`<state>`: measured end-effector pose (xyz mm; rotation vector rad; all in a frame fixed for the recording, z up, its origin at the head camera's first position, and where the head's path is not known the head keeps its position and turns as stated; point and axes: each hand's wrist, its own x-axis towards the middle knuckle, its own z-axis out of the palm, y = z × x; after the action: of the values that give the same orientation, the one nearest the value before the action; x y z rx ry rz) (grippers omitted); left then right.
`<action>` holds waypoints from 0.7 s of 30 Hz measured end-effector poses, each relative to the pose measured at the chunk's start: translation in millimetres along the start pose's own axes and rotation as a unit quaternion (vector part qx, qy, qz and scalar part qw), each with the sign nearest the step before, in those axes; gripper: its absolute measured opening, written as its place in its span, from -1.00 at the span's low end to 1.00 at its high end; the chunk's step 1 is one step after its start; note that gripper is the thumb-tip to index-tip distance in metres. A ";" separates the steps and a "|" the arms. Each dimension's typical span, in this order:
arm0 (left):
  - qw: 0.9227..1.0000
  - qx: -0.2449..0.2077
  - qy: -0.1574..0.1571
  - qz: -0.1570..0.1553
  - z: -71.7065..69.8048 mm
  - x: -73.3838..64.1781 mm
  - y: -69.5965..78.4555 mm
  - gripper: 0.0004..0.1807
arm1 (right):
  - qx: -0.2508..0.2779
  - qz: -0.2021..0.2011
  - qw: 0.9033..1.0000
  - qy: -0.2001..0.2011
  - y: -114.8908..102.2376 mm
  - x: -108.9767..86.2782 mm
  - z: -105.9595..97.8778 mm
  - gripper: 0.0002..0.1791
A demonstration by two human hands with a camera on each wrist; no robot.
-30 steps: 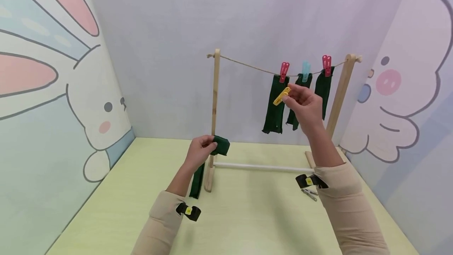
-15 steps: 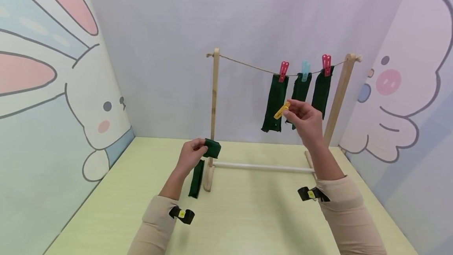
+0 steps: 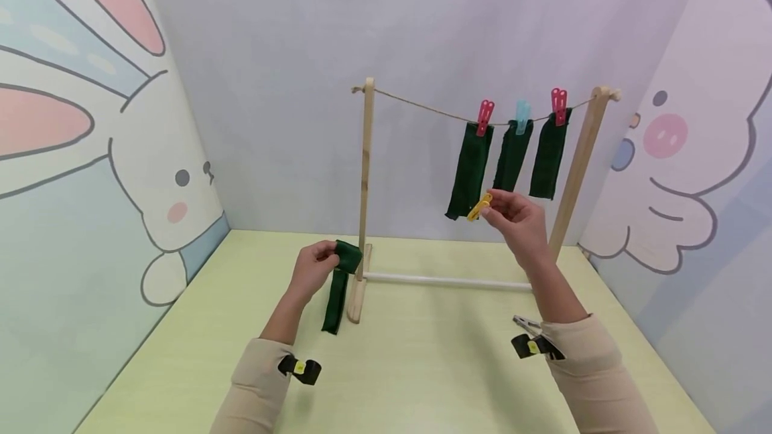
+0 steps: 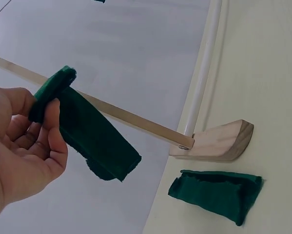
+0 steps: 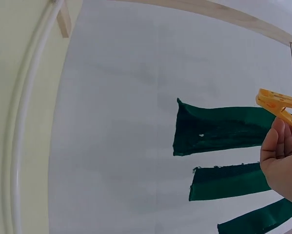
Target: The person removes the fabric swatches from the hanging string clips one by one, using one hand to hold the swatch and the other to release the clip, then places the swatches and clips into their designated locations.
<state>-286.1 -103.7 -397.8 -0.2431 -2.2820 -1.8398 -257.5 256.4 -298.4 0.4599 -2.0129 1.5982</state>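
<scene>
My left hand (image 3: 313, 270) pinches a dark green cloth strip (image 3: 348, 257) between thumb and fingers, in front of the left post. In the left wrist view the strip (image 4: 94, 134) hangs in folds from the fingertips. My right hand (image 3: 523, 225) pinches a yellow clothespin (image 3: 480, 207), held in front of the lower part of the hanging cloths. Seen from the right wrist, the clothespin (image 5: 276, 103) overlaps the nearest hanging green cloth (image 5: 223, 127). A second loose green cloth (image 3: 335, 303) lies on the table beside the left foot of the rack.
A rope (image 3: 416, 104) runs between two wooden posts. Three green cloths hang toward its right end, under a red clothespin (image 3: 485, 117), a light blue clothespin (image 3: 522, 117) and another red clothespin (image 3: 559, 107). A white bar (image 3: 446, 280) joins the feet. Grey clothespins (image 3: 526, 324) lie near the right sleeve.
My left hand has moved left and slightly down with the green cloth. My right hand has lowered, bringing the yellow clothespin down along the hanging cloth.
</scene>
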 end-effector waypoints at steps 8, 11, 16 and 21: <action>1.000 -0.014 -0.003 -0.014 -8.1 -0.7 -10.4 -0.72 | -0.002 0.020 1.000 0.006 15.3 -14.4 -8.7 -0.63; 1.000 0.003 0.007 -0.017 -10.1 -0.6 -14.5 -0.72 | -0.003 0.043 0.999 0.016 19.8 -19.0 -12.0 -0.61; 0.999 0.026 0.017 -0.033 -14.8 0.6 -20.1 -0.73 | 0.021 0.075 0.997 0.023 28.1 -27.1 -19.1 -0.59; 0.998 0.032 0.019 -0.043 -21.2 2.1 -24.8 -0.74 | 0.032 0.102 0.994 0.025 36.4 -34.1 -26.3 -0.59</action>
<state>-293.2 -129.7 -416.4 -0.1005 -2.3551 -1.7922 -245.6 288.8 -342.9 0.2398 -2.0287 1.7815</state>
